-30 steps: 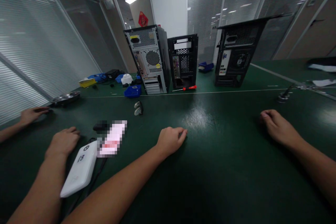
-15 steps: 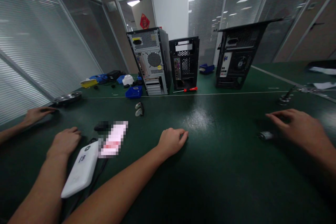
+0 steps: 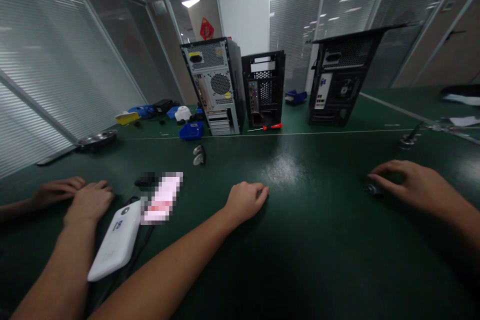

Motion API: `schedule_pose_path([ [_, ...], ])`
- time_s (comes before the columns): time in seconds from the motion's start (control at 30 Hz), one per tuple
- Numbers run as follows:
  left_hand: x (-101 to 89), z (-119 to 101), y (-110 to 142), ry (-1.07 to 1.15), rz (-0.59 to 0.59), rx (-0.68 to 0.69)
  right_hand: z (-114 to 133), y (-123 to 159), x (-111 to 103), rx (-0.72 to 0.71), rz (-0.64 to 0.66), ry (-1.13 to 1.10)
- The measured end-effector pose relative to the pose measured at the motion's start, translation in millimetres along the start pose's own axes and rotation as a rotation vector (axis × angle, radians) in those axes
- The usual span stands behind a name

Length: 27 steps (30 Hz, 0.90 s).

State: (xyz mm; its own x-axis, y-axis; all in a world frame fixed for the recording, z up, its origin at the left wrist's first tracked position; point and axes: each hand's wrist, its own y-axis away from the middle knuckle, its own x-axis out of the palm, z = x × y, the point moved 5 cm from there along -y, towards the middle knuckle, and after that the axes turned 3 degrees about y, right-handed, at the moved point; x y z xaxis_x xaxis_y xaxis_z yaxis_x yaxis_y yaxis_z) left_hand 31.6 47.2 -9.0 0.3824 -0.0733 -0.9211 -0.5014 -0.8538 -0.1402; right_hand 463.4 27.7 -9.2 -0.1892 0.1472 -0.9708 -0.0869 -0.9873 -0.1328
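Observation:
My left hand point(image 3: 246, 202) rests on the dark green table, its fingers curled in and the thumb near the index finger. Nothing shows in it. On the right, my right hand point(image 3: 407, 182) has thumb and fingertips brought together at a small silver cylinder with a dark end point(image 3: 372, 189). The hand hides part of that cylinder. Beside my left forearm lie a white power bank point(image 3: 117, 242) and a blurred-out pink-white rectangle point(image 3: 163, 200), with a black cable point(image 3: 140, 250) between.
Another person's hands point(image 3: 88, 200) rest at the left. Three computer cases point(image 3: 215, 85) stand at the back, with a red screwdriver point(image 3: 272, 127) before the middle one. Blue trays point(image 3: 191, 131), a round metal dish point(image 3: 97, 138) and a metal piece point(image 3: 408, 141) lie around.
My right hand has moved left and its fingertips have come down onto the small silver cylinder. The other person's far hand has drawn back toward their near hand. My left hand has stayed put.

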Motion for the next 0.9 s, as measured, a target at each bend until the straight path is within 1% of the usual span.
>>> schedule_pose_path([
  [0.07, 0.4, 0.3, -0.3, -0.002, 0.0, -0.004, 6.9, 0.6, 0.9, -0.099, 0.096, -0.027],
  [0.17, 0.3, 0.4, -0.5, -0.009, -0.001, -0.009, 10.4, 1.3, 4.2, -0.16, 0.167, -0.047],
  [0.23, 0.0, 0.1, -0.4, -0.008, 0.001, -0.008, 10.4, 1.9, 6.4, -0.185, 0.165, -0.066],
  [0.43, -0.4, 0.5, 0.0, -0.013, -0.009, -0.009, 10.9, 5.4, 7.1, -0.266, 0.104, -0.15],
  [0.57, 0.0, 0.1, 0.0, -0.003, -0.009, -0.003, 10.5, 5.5, 7.7, -0.337, 0.098, -0.127],
  [0.63, -0.3, -0.2, 0.0, -0.003, -0.006, -0.008, 7.5, 3.6, 9.7, -0.327, 0.107, -0.097],
  [0.73, -1.3, -1.2, 0.2, -0.008, 0.002, -0.011, 5.5, 1.1, 12.8, -0.269, 0.164, -0.063],
  [0.83, -2.6, -1.7, 0.7, -0.009, 0.003, -0.012, 11.5, 1.6, 12.2, -0.232, 0.21, -0.02],
  [0.9, -2.8, -1.8, 1.1, -0.007, 0.006, -0.012, 16.7, 2.5, 9.6, -0.21, 0.192, -0.006],
])
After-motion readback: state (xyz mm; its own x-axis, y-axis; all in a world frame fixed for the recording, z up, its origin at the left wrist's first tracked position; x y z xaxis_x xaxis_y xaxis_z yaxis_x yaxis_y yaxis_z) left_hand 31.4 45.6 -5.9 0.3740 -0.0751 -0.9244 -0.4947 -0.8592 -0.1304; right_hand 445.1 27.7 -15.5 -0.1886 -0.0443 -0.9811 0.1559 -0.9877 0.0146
